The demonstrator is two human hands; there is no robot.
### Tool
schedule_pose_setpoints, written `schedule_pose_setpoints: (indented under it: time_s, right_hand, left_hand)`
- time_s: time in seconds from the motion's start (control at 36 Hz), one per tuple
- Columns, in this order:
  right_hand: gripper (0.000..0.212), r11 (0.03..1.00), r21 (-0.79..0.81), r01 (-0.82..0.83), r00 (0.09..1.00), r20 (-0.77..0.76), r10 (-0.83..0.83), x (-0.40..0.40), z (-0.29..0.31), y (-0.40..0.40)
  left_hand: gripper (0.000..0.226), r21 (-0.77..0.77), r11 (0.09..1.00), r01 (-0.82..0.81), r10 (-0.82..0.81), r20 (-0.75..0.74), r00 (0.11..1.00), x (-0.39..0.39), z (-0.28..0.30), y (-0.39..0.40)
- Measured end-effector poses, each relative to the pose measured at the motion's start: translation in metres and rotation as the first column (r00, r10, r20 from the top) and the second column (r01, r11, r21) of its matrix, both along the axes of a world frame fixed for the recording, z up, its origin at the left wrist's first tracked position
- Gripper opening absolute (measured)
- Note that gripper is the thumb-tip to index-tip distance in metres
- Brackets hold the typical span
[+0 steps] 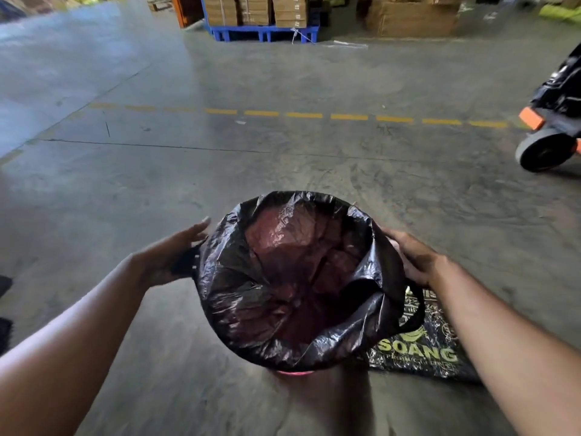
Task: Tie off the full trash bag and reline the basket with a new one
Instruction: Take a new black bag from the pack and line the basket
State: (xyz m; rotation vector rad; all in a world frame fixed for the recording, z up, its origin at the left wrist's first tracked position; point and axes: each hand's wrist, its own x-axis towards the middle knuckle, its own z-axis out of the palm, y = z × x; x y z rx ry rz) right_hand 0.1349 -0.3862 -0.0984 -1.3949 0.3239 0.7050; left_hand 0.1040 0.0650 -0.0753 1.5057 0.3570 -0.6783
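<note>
A thin black trash bag [239, 294] lines a round basket, its edge folded down over the rim. Pink basket wall shows through the plastic, and a pink sliver of the basket [294, 372] peeks out below. The bag's inside looks empty. My left hand [176, 250] rests flat against the bag's left side, fingers stretched out. My right hand [415, 259] holds the bag's folded edge at the right rim. A loose bag handle loop [415, 313] hangs down on the right.
A black printed bag with green "SOANG" lettering [430, 350] lies on the concrete floor right of the basket. A wheeled pallet truck [553, 121] stands at the far right. Stacked cartons on a blue pallet [261, 20] sit beyond a yellow dashed line [301, 115].
</note>
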Motion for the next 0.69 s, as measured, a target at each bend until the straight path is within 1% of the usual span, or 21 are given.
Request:
schedule_pose_setpoints:
  time_s: [0.03, 0.06, 0.08, 0.14, 0.17, 0.22, 0.25, 0.28, 0.33, 0.39, 0.42, 0.47, 0.5, 0.53, 0.56, 0.58, 0.61, 0.64, 0.67, 0.69]
  right_hand:
    - [0.074, 1.0, -0.01, 0.014, 1.0, -0.018, -0.014, -0.009, -0.006, -0.009]
    - [0.076, 0.999, -0.024, 0.037, 0.999, -0.036, -0.038, -0.019, -0.011, -0.017]
    - [0.065, 0.997, -0.019, 0.075, 0.996, -0.056, -0.076, -0.031, -0.015, -0.022]
    - [0.028, 0.986, 0.056, 0.159, 0.985, -0.07, -0.155, -0.052, -0.02, -0.025]
    - [0.02, 0.976, 0.099, 0.195, 0.98, -0.067, -0.189, -0.062, -0.022, -0.025]
    - [0.007, 0.939, 0.173, 0.297, 0.955, -0.066, -0.29, -0.073, -0.024, -0.019]
    - [0.006, 0.903, 0.225, 0.367, 0.93, -0.076, -0.36, -0.077, -0.026, -0.012]
    - [0.011, 0.88, 0.234, 0.414, 0.91, -0.083, -0.406, -0.08, -0.03, -0.007]
    - [0.011, 0.868, 0.163, 0.47, 0.883, -0.105, -0.458, -0.084, -0.04, 0.005]
    - [0.014, 0.891, 0.038, 0.452, 0.887, -0.128, -0.445, -0.09, -0.047, 0.014]
    - [0.015, 0.902, -0.009, 0.431, 0.893, -0.142, -0.428, -0.091, -0.049, 0.016]
    - [0.008, 0.891, -0.022, 0.454, 0.878, -0.162, -0.451, -0.094, -0.047, 0.018]
    - [0.01, 0.882, -0.026, 0.47, 0.873, -0.135, -0.469, -0.097, -0.039, 0.019]
    - [0.015, 0.865, -0.065, 0.498, 0.864, -0.048, -0.501, -0.095, -0.035, 0.016]
    - [0.021, 0.827, -0.122, 0.548, 0.836, 0.079, -0.543, -0.094, -0.029, 0.013]
    - [0.027, 0.763, -0.181, 0.62, 0.781, 0.23, -0.58, -0.093, -0.021, 0.011]
    - [0.032, 0.699, -0.204, 0.686, 0.718, 0.35, -0.602, -0.092, -0.015, 0.008]
    - [0.039, 0.661, -0.2, 0.723, 0.668, 0.442, -0.598, -0.091, -0.008, 0.006]
    - [0.045, 0.656, -0.209, 0.726, 0.656, 0.5, -0.566, -0.091, 0.0, 0.007]
    - [0.05, 0.681, -0.236, 0.693, 0.677, 0.537, -0.504, -0.092, 0.009, 0.011]
  left_hand:
    - [0.066, -0.039, 0.999, -0.029, 0.03, 0.015, 0.999, -0.008, -0.001, 0.007]
    - [0.066, -0.065, 0.997, -0.048, 0.051, 0.043, 0.998, -0.016, -0.005, 0.01]
    - [0.062, -0.08, 0.994, -0.071, 0.075, 0.055, 0.996, -0.023, -0.011, 0.014]
    - [0.053, -0.107, 0.988, -0.108, 0.113, 0.037, 0.993, -0.04, -0.018, 0.005]
    - [0.046, -0.115, 0.984, -0.135, 0.141, 0.042, 0.989, -0.049, -0.021, -0.002]
    - [0.045, -0.096, 0.962, -0.257, 0.263, 0.049, 0.964, -0.056, -0.03, -0.011]
    - [0.047, -0.076, 0.943, -0.323, 0.328, 0.059, 0.943, -0.056, -0.037, -0.011]
    - [0.046, -0.046, 0.928, -0.369, 0.371, 0.078, 0.925, -0.056, -0.042, -0.012]
    - [0.033, 0.04, 0.924, -0.381, 0.374, 0.119, 0.92, -0.055, -0.05, -0.016]
    - [0.017, 0.124, 0.918, -0.377, 0.358, 0.149, 0.921, -0.056, -0.057, -0.026]
    - [0.015, 0.146, 0.909, -0.39, 0.365, 0.169, 0.916, -0.056, -0.06, -0.03]
    - [0.013, 0.192, 0.889, -0.415, 0.374, 0.217, 0.902, -0.056, -0.059, -0.035]
    - [0.018, 0.23, 0.87, -0.435, 0.379, 0.251, 0.891, -0.056, -0.057, -0.034]
    - [0.028, 0.28, 0.846, -0.454, 0.377, 0.29, 0.88, -0.056, -0.055, -0.03]
    - [0.038, 0.324, 0.816, -0.479, 0.377, 0.329, 0.866, -0.059, -0.049, -0.026]
    - [0.046, 0.325, 0.795, -0.512, 0.395, 0.363, 0.844, -0.063, -0.039, -0.022]
    - [0.05, 0.293, 0.79, -0.538, 0.416, 0.387, 0.823, -0.068, -0.028, -0.02]
    - [0.05, 0.26, 0.808, -0.528, 0.413, 0.391, 0.823, -0.074, -0.015, -0.02]
    - [0.048, 0.232, 0.849, -0.475, 0.375, 0.369, 0.85, -0.079, -0.004, -0.02]
    - [0.045, 0.212, 0.893, -0.397, 0.313, 0.34, 0.887, -0.085, 0.006, -0.023]
